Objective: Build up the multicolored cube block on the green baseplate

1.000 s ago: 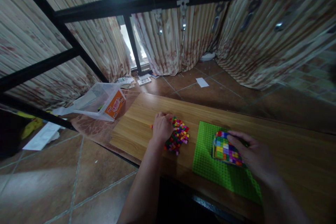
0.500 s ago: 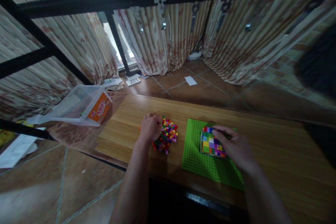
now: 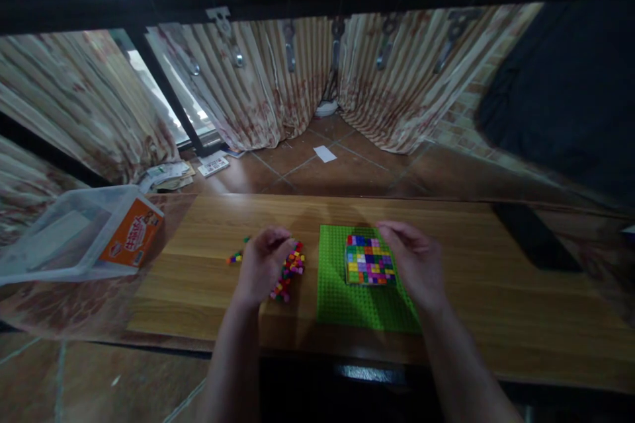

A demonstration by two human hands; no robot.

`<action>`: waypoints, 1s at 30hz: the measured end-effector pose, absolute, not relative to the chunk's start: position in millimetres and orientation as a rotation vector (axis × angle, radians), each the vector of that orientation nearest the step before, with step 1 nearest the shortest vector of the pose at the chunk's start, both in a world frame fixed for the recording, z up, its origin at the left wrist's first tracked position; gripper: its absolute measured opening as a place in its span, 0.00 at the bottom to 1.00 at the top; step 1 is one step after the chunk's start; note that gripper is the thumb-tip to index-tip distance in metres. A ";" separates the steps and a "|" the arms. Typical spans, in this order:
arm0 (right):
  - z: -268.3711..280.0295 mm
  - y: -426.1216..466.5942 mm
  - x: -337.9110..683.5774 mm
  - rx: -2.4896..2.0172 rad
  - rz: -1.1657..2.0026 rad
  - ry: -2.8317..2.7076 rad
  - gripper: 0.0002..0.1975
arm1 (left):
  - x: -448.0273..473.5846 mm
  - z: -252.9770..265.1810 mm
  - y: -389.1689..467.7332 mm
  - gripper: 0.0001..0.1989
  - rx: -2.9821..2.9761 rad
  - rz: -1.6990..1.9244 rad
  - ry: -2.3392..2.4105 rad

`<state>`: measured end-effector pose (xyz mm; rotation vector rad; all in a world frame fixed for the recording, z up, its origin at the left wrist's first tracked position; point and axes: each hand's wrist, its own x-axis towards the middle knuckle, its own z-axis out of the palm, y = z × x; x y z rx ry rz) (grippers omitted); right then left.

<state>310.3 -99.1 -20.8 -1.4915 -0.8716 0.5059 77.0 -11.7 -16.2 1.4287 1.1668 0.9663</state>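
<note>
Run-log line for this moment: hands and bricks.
left hand: at loose bricks | right hand: by brick block, contact unclear | green baseplate: under brick block

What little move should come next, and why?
Perhaps the left hand should pinch one of the small multicoloured plastic bricks: they lie loose beside it, while the right hand is beside the multicoloured rectangular brick block on the green studded baseplate.

From where I stand, the plainest lettering is on the orange label (image 3: 131, 231) at the end of the clear plastic bin (image 3: 106, 205): a line of big white Chinese characters, the last two looking like 达人, with finer print too small for me to read. Dark print also marks the white booklet (image 3: 213, 164) on the floor, but I can't make it out.
</note>
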 end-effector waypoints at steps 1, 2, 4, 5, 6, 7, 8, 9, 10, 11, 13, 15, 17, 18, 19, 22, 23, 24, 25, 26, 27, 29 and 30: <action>-18.8 -100.8 307.2 -1.464 0.505 -0.941 0.08 | 86.4 -15.7 -18.9 0.10 1.338 0.936 1.124; -17.2 -102.5 304.0 -1.442 0.518 -1.024 0.07 | 95.7 -15.6 -25.7 0.12 1.256 0.895 1.087; -15.0 -105.6 298.3 -1.411 0.565 -1.188 0.07 | 112.8 -16.2 -36.8 0.13 1.106 0.911 1.015; -14.5 -106.7 296.0 -1.400 0.589 -1.258 0.07 | 119.9 -16.7 -40.9 0.13 1.043 0.923 0.985; -14.5 -107.5 294.0 -1.393 0.608 -1.316 0.08 | 125.9 -17.2 -44.0 0.14 0.993 0.925 0.960; -14.7 -107.9 292.3 -1.389 0.621 -1.361 0.08 | 131.0 -17.8 -46.3 0.14 0.955 0.923 0.940; -15.0 -108.0 290.9 -1.388 0.626 -1.396 0.09 | 135.1 -18.6 -47.9 0.14 0.930 0.916 0.923; -15.4 -107.9 289.6 -1.391 0.620 -1.423 0.09 | 138.4 -19.4 -49.0 0.14 0.917 0.910 0.908; -15.7 -107.7 288.3 -1.397 0.605 -1.446 0.09 | 141.1 -20.5 -49.7 0.14 0.911 0.909 0.896; -15.9 -107.5 287.1 -1.405 0.580 -1.466 0.08 | 143.3 -21.6 -50.2 0.13 0.912 0.909 0.885; -15.9 -107.3 284.9 -1.431 0.520 -1.490 0.07 | 146.5 -23.9 -51.0 0.13 0.921 0.912 0.874; -15.5 -107.5 283.5 -1.460 0.475 -1.506 0.06 | 148.3 -25.1 -51.7 0.13 0.944 0.913 0.870; -15.8 -108.1 283.6 -1.480 0.454 -1.511 0.07 | 149.2 -24.9 -52.5 0.13 0.988 0.906 0.871; -16.3 -108.3 284.6 -1.486 0.444 -1.510 0.08 | 149.4 -24.5 -53.0 0.13 1.016 0.899 0.872; -17.3 -108.5 286.2 -1.492 0.433 -1.506 0.08 | 149.6 -24.1 -53.5 0.13 1.043 0.889 0.874; -22.0 -108.7 295.0 -1.538 0.361 -1.481 0.09 | 150.6 -25.1 -54.7 0.11 1.116 0.865 0.883; -24.0 -108.6 298.9 -1.566 0.320 -1.458 0.09 | 151.1 -26.6 -54.8 0.11 1.141 0.866 0.895; -26.1 -108.4 302.9 -1.597 0.278 -1.423 0.08 | 151.6 -28.5 -54.6 0.10 1.169 0.872 0.918; -28.2 -108.2 306.8 -1.625 0.247 -1.377 0.08 | 152.0 -30.9 -54.2 0.09 1.201 0.879 0.951; -30.4 -107.8 310.3 -1.645 0.230 -1.320 0.08 | 152.2 -33.3 -53.6 0.09 1.236 0.886 0.989; -32.3 -107.4 313.0 -1.656 0.233 -1.264 0.08 | 152.3 -35.8 -53.0 0.10 1.271 0.888 1.028; -35.9 -106.3 315.8 -1.651 0.286 -1.185 0.08 | 152.1 -40.1 -52.0 0.11 1.337 0.872 1.098; -37.4 -105.7 315.6 -1.644 0.317 -1.170 0.08 | 152.0 -41.7 -51.8 0.12 1.364 0.856 1.119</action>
